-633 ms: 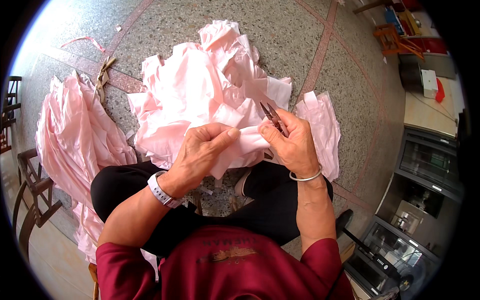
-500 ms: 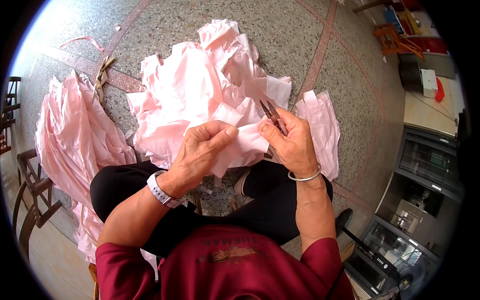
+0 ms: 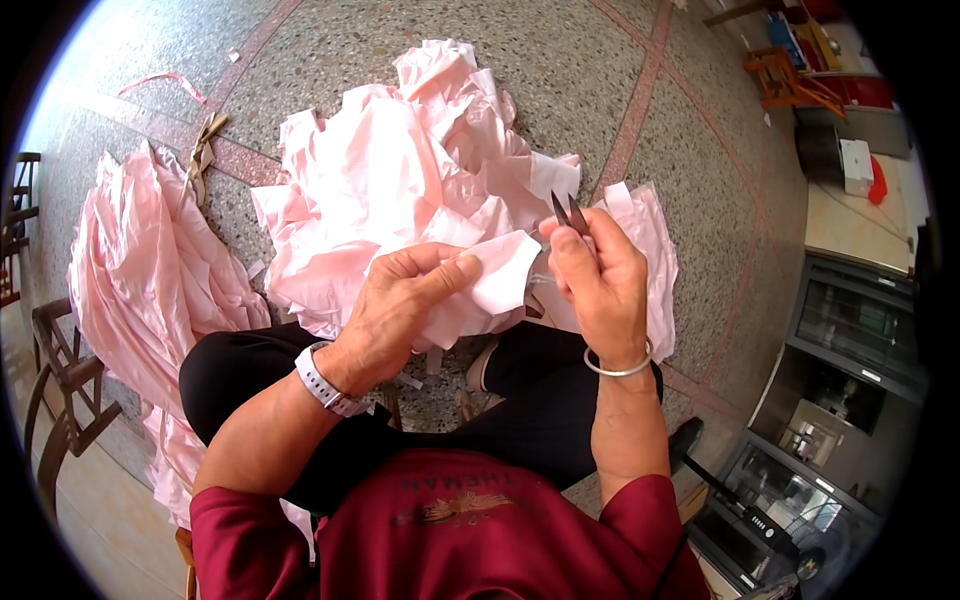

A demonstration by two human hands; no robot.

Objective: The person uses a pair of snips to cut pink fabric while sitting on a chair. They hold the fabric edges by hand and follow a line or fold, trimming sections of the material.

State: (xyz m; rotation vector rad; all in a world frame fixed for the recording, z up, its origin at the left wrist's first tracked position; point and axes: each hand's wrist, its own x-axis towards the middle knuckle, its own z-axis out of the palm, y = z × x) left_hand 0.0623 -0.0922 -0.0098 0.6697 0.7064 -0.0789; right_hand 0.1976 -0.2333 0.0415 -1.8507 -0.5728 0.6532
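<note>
My left hand (image 3: 410,295) pinches a flap of pale pink fabric (image 3: 500,275) between thumb and fingers. My right hand (image 3: 605,285) grips a pair of dark metal thread snips (image 3: 565,210), their tips pointing up, just right of the flap's edge. Thin, pale strands show faintly between the flap and the right hand. A large crumpled heap of the pink fabric (image 3: 370,170) lies beyond my hands. A long bundle (image 3: 150,260) of it lies to the left, and a smaller piece (image 3: 655,240) lies partly behind my right hand.
Wooden chair frames (image 3: 70,370) stand at the left, beside a twisted brown strip (image 3: 205,155) on the terrazzo floor (image 3: 700,150). At right are a dark glass-fronted cabinet (image 3: 850,330), a fan (image 3: 810,560) and a wooden stool (image 3: 785,80). My bent legs lie under my arms.
My right hand has moved rightward, away from the fabric edge it was pinching, with the snips still in it. My left hand stays on the fabric, whose freed end now sticks out flat.
</note>
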